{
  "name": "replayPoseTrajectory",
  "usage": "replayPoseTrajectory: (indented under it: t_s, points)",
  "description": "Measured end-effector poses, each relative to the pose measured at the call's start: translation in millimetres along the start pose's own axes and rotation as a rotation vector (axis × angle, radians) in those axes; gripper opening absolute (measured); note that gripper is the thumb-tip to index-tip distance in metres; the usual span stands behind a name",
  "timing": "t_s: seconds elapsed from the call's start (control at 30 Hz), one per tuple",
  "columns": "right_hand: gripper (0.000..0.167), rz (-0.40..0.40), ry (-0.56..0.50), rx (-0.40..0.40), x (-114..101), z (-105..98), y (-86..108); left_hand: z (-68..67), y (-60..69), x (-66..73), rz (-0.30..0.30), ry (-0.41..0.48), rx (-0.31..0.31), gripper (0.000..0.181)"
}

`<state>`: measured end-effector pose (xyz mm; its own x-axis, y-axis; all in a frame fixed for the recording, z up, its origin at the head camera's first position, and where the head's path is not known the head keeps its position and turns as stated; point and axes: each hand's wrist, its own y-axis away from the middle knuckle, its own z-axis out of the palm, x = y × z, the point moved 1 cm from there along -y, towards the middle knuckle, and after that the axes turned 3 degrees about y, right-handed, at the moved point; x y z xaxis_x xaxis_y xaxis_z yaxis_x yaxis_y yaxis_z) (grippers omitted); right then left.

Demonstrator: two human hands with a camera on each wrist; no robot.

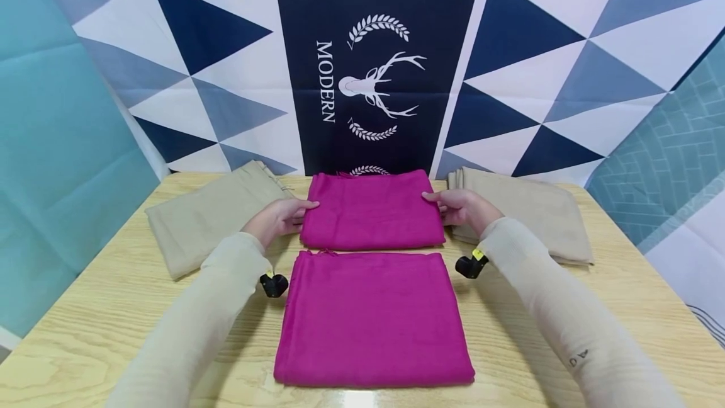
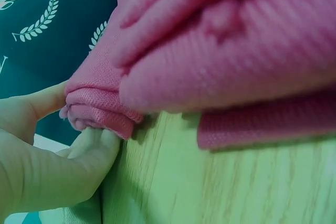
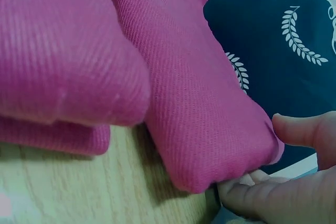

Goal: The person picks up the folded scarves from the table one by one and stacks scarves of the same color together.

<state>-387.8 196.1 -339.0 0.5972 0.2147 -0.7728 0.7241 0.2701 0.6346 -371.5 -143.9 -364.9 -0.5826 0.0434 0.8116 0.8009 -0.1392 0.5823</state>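
"Where are the hands?"

"Left hand (image 1: 280,214) and right hand (image 1: 468,208) each pinch one side of a folded pink cloth (image 1: 372,213) near the wooden table's (image 1: 85,348) back edge."

"Around it?"

"Second pink cloth (image 1: 374,320) just in front; beige cloths (image 1: 212,216) near both back corners."

"Any writing?"

"MODERN, beside a deer (image 1: 354,87), on the patterned curtain (image 1: 317,5) behind."

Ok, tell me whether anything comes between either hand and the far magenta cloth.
Nothing visible does: the left hand and right hand already grip opposite ends of the far magenta cloth. The near magenta cloth lies on the person's side of it, not between it and either hand.
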Motion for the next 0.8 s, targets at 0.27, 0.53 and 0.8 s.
replayPoseTrajectory:
  t_s: [0.27, 0.53, 0.8]
  points:
    - [0.017, -0.003, 0.006, -0.046, 5.0, -1.5, -3.7, -1.2, -1.5, -3.7, 0.033, -0.007, 0.019, 0.053]
    - [0.022, 0.018, 0.007, -0.024, 6.7, -1.0, -7.1, 7.3, -3.3, -4.1, 0.075, 0.000, -0.035, 0.051]
    - [0.020, 0.020, 0.023, -0.013, 6.0, -0.2, -9.3, -6.2, -43.1, -13.6, 0.093, 0.022, -0.091, 0.044]
